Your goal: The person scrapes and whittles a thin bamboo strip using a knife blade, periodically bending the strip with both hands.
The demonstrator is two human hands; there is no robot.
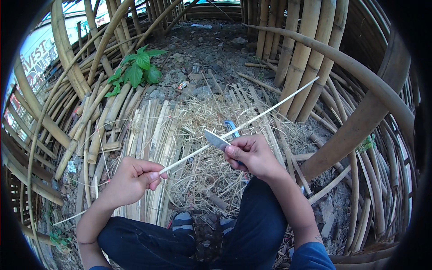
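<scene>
A long, thin, pale bamboo strip slants from the lower left up to the far right in front of me. My left hand is closed, pinching the strip between thumb and fingers; its tail runs out behind that wrist. My right hand is closed around a short knife, its handle mostly hidden by the fingers. The grey blade lies across the strip, near its middle, with the tip pointing up and left. Pale curled shavings cover the ground below both hands.
Flat split bamboo strips lie left of the shavings. A blue object rests behind the knife. Thick bamboo poles stand at right, one slanting close by. Stacked poles and a leafy green plant are at left. My bent knees are below.
</scene>
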